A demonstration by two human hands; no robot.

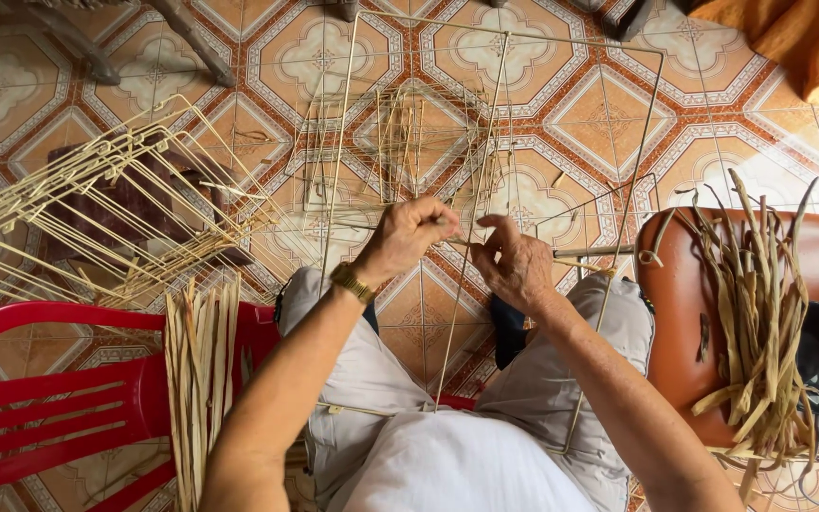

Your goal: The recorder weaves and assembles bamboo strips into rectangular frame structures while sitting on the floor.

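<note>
- The wire frame stands tilted over my knees, its bars rising above the patterned tile floor.
- A red plastic chair on my left carries flat straw strips.
- An orange chair on my right holds a bundle of dried reeds.
- My left hand is pressed shut around a thin strand at the frame's middle.
- My right hand pinches that same strand, fingertips together.

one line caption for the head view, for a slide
Seated person's left hand and right hand work a fibre strand onto a wire frame, dried strips on the orange chair.
</note>
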